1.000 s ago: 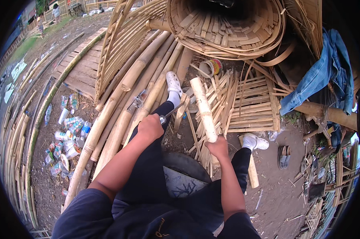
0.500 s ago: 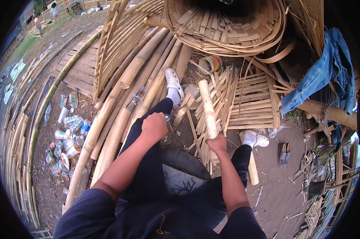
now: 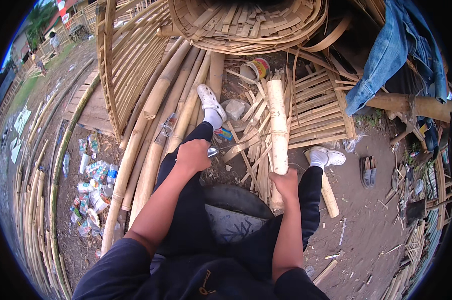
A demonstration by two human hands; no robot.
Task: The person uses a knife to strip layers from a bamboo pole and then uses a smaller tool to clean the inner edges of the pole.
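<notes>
My left hand point(image 3: 192, 155) is closed in a fist over my left thigh. It grips a knife by the handle; a shiny metal collar point(image 3: 213, 151) shows beside the fist, and a thin dark blade points right, hard to make out. My right hand point(image 3: 285, 184) wraps around the lower part of a thick, pale bamboo length point(image 3: 278, 127), held nearly upright with a joint about midway. Split bamboo strips point(image 3: 253, 107) lie in a loose heap behind and left of it. Between my legs is a dark round object point(image 3: 236, 197) with a grey panel.
Long bamboo poles point(image 3: 136, 150) run along my left side. A woven bamboo basket point(image 3: 246, 45) lies ahead. Right of the strips is a slatted bamboo panel point(image 3: 318, 107). Blue jeans point(image 3: 386, 60) hang at right. Plastic litter point(image 3: 93, 190) and a pair of shoes point(image 3: 368, 172) lie on the ground.
The bamboo length has swung more upright, its top moving right, and my right hand has shifted slightly right. More of the knife shows beside my left fist. The whole view has shifted a little.
</notes>
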